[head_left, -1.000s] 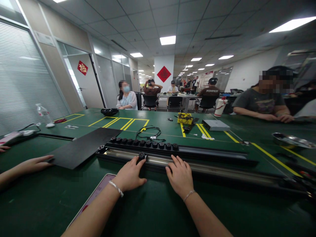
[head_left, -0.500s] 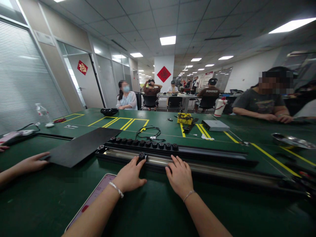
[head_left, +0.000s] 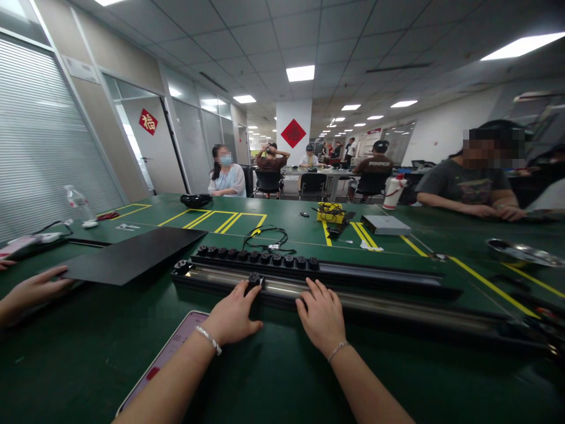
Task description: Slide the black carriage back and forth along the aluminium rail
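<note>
A long black rail [head_left: 375, 301] with a shiny strip along its channel lies across the green table in front of me. My left hand [head_left: 232, 312] rests at its near edge, thumb spread, fingertips against a small black block [head_left: 253, 279] that sits in the channel. To the right, my right hand [head_left: 322, 312] lies with fingers spread over the near edge of the same rail. Just behind is a second black rail [head_left: 379, 274] carrying a row of round black knob-like pieces [head_left: 265, 259] on its left half.
At left, another person's hand [head_left: 42, 288] holds a flat black panel [head_left: 136, 256]. A phone [head_left: 170, 359] lies under my left forearm. Farther back are a black cable [head_left: 269, 235], a yellow holder [head_left: 331, 212], a grey box [head_left: 385, 224] and a metal bowl [head_left: 507, 250]. People sit around the table.
The other person's hand and the black panel have shifted to the left, away from the rails. My hands and the rails have stayed in place.
</note>
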Tool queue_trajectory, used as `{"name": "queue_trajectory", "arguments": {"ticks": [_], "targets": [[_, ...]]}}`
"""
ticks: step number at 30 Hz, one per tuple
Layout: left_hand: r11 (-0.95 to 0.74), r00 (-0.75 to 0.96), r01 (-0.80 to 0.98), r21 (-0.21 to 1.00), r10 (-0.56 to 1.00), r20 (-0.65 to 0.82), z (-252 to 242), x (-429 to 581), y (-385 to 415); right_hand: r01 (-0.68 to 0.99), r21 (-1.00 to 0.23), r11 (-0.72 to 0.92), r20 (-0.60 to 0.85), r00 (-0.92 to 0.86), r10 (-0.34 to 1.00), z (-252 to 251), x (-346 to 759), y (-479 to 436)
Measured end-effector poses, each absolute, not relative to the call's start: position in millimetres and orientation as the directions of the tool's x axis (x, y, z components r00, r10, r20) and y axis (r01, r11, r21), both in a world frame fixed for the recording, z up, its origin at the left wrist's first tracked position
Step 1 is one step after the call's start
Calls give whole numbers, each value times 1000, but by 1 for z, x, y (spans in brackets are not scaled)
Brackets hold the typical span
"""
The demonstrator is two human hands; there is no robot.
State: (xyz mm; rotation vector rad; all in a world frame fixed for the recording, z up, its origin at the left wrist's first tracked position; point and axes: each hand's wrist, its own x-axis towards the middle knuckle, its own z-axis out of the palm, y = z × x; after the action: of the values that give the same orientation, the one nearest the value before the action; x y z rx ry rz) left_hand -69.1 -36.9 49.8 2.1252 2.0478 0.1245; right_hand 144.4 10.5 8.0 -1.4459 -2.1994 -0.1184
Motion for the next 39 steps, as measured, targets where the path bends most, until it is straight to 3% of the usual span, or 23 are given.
{"name": "queue_trajectory", "arguments": {"ticks": [39], "targets": [[-103, 106, 979, 176, 994, -6, 42, -60, -34, 881, -186, 435, 470, -309, 827, 4, 144, 12]]}}
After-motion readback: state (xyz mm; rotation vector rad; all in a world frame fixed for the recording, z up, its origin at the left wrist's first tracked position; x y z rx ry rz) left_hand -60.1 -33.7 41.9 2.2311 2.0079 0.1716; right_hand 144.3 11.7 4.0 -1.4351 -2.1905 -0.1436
